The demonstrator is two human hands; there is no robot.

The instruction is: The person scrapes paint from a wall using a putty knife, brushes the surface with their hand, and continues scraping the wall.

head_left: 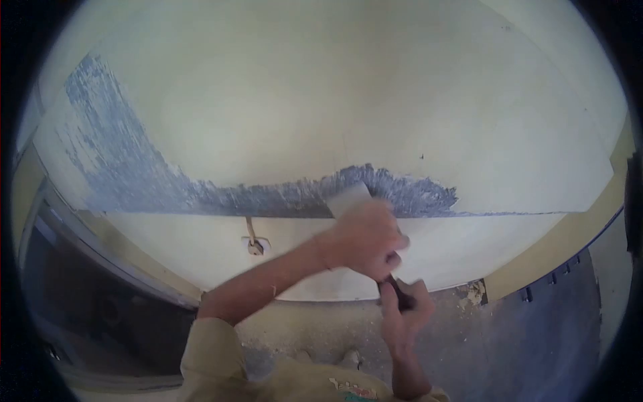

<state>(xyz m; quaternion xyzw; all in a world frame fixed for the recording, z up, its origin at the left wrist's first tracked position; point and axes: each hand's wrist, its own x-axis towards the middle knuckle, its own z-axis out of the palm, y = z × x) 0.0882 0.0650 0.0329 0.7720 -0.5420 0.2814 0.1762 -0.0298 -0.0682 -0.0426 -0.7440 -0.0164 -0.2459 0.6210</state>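
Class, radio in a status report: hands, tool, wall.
Left hand and right hand both gripping the scraper. Blade against the grey scraped strip on the wall. Nothing blocking.

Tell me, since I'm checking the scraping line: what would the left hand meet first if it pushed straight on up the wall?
Probably the grey scraped band: the left hand presses the scraper blade against it already. Depth is blurred.
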